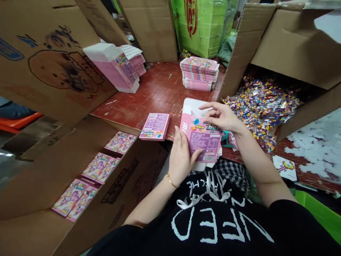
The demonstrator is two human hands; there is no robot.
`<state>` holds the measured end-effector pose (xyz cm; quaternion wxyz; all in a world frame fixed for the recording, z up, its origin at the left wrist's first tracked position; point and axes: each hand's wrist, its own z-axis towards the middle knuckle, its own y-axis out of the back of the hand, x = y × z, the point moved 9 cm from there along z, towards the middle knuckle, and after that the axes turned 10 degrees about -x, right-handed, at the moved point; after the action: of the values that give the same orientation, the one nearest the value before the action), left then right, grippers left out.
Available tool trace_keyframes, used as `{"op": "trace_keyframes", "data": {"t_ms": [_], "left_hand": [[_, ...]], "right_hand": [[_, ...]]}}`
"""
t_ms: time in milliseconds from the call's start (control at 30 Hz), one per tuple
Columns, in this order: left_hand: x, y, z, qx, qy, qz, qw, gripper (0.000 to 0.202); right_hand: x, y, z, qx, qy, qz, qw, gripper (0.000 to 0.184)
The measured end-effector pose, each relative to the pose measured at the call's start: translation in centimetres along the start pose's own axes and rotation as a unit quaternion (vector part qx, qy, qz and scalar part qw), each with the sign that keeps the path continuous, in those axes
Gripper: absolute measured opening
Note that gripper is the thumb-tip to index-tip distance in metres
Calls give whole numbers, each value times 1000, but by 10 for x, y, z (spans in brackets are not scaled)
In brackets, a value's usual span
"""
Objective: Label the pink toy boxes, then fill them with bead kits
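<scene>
Gap between held box (204, 142) and stack (200, 75)

Carton (204, 144): lower left side covered by the left hand (181, 153), part of the upper print by the right hand (223, 116); fine print too small to read. Teal object (227, 139): partly hidden behind carton and right forearm; identity indeterminable. Packets (263, 106): too small and crowded to distinguish individually, their rear obscured by shadow. Open box (130, 181): cut off by the left and lower edges. Green box (206, 25): truncated above. Green bin (317, 213): truncated at right. Shirt (229, 233): truncated below.
</scene>
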<state>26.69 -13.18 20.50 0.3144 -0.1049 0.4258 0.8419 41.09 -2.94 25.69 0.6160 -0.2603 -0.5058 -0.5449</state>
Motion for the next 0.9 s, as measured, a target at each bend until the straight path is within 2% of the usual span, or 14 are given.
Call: {"op": "trace_keyframes", "data": {"t_ms": [67, 133, 200, 267, 333, 367, 433, 533, 600, 633, 700, 767, 800, 900], "left_hand": [[-14, 21, 6, -13, 17, -91, 996, 106], [-22, 19, 6, 50, 61, -218, 973, 76], [-27, 3, -3, 133, 128, -353, 917, 41], [-25, -12, -16, 164, 207, -445, 856, 33], [-17, -23, -29, 152, 273, -484, 817, 37], [-15, -28, -36, 155, 293, -489, 807, 38], [-18, -40, -45, 181, 301, -486, 800, 39], [-19, -47, -37, 140, 257, -455, 841, 55], [-13, -46, -24, 58, 222, -415, 880, 62], [-10, -48, -20, 39, 212, -395, 893, 54], [-7, -62, -16, 65, 208, -371, 902, 31], [-6, -74, -20, 103, 212, -371, 898, 34], [-6, -75, -22, 94, 209, -378, 897, 34], [-6, -58, -26, -4, 188, -416, 890, 40]], "right_hand": [[47, 8, -31, -86, 71, 6, 994, 35], [83, 8, -62, -146, 139, -55, 978, 21], [105, 4, -88, -188, 208, -169, 945, 16], [112, 7, -112, -255, 248, -292, 888, 27], [100, 21, -131, -332, 228, -356, 843, 51], [86, 29, -139, -359, 196, -354, 841, 63], [45, 42, -150, -376, 111, -293, 872, 74], [-28, 44, -162, -354, -27, -118, 927, 58], [-64, 36, -166, -331, -90, -22, 939, 47], [-75, 31, -168, -318, -104, -1, 942, 51], [-82, 24, -170, -306, -96, -14, 947, 57], [-75, 22, -176, -327, -52, -54, 942, 43], [-71, 22, -180, -345, -29, -63, 936, 33], [-55, 24, -190, -382, 24, -50, 923, 42]]}}
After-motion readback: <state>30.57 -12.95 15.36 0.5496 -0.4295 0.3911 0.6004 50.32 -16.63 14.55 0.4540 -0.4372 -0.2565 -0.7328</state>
